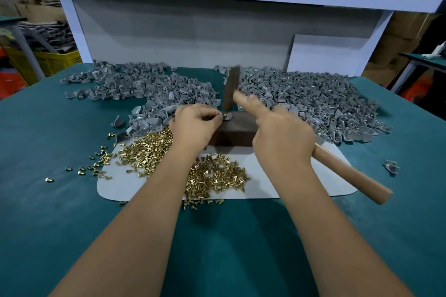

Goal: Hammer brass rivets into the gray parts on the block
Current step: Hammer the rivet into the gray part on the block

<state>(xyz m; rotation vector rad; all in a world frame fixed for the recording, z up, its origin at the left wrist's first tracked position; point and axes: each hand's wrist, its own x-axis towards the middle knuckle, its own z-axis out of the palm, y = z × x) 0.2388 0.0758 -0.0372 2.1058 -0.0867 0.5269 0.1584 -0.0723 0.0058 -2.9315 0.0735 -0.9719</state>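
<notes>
A dark brown block (pixel 237 128) stands on a white mat (pixel 272 176) in the middle of the green table. On the block's far left corner my left hand (pixel 195 125) pinches a gray part (pixel 225 116) with a brass rivet in it. My right hand (pixel 284 135) grips the wooden handle of a hammer (pixel 350 172). Its dark head (pixel 231 88) is blurred and hangs just above the part. Loose brass rivets (pixel 212 176) lie in heaps on the mat in front of the block and to its left.
Big piles of gray parts lie behind the block on the left (pixel 144 87) and on the right (pixel 313 101). One gray part (pixel 391 167) lies alone at the right. Stray rivets (pixel 82 171) dot the table at the left. A white shelf frame (pixel 217 19) closes the back.
</notes>
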